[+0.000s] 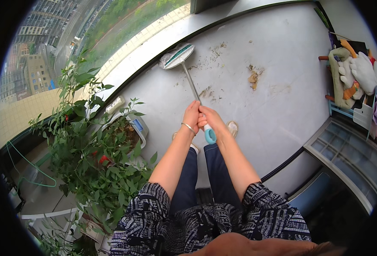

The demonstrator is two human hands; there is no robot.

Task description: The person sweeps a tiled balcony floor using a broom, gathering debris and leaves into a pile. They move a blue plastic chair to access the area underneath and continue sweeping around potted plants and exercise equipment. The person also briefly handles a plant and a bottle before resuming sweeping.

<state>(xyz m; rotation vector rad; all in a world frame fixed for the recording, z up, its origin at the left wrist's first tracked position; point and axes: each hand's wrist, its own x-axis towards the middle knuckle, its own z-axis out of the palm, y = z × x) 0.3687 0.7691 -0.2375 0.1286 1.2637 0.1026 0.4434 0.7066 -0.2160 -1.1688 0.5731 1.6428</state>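
Note:
Both of my hands grip the metal handle of a broom (191, 80) near its white and light-blue end. My left hand (192, 116), with a bracelet at the wrist, is closed on the handle right beside my right hand (209, 117), and the two touch. The broom's wide white head, with green bristles and a clear plastic film about it, rests by the base of the window ledge. Dry debris (219, 51) lies scattered on the grey floor (281, 41) right of the head. A brown clump of dry leaves (253, 78) lies farther right.
Leafy pepper plants (105, 172) with red fruits grow at the left, one in a pot of soil (124, 132). A white bottle (115, 105) lies by the ledge (137, 54). At the right stands a rack with plush toys (361, 72), near a framed glass door (345, 147). A green wire hanger (31, 166) hangs far left.

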